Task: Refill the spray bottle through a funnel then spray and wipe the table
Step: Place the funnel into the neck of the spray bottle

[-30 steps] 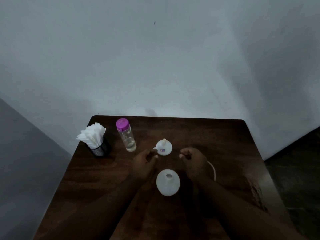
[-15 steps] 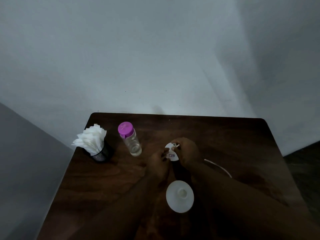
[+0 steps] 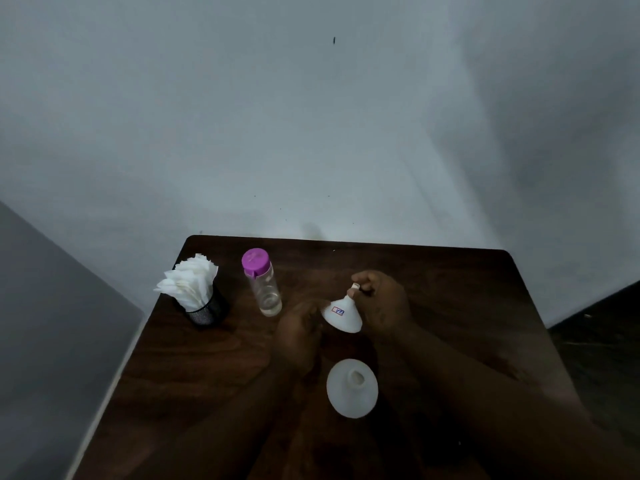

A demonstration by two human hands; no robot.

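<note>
The white funnel [image 3: 343, 315] is off the table [image 3: 450, 292], tilted with its spout up and away and its wide mouth turned down toward the person, just beyond the open-necked white spray bottle [image 3: 352, 388], which stands uncapped near the table's middle. The right hand [image 3: 382, 303] pinches the spout tip between thumb and curled fingers, the rest of the hand closed loosely around it. The left hand [image 3: 299, 336] sits just left of the funnel, fingers half curled toward its rim; whether they actually touch it is too dark to tell, and it holds nothing that can be seen. The step in hand looks like turning the funnel over so the spout can drop into the bottle's neck. To do that well, the grip would better shift from the spout tip to the cone's rim, since fingers on the tip will block the opening; the other hand should steady the bottle, which looks light and apt to tip. The spout should seat straight and fully before any pouring. Farther from the bottle, at the back left, stands a clear bottle with a purple cap [image 3: 262, 287], a little liquid at its bottom, probably the refill. Beyond that, near the left corner, a black mesh cup [image 3: 204, 311] holds white paper napkins [image 3: 188, 282] for wiping.
</note>
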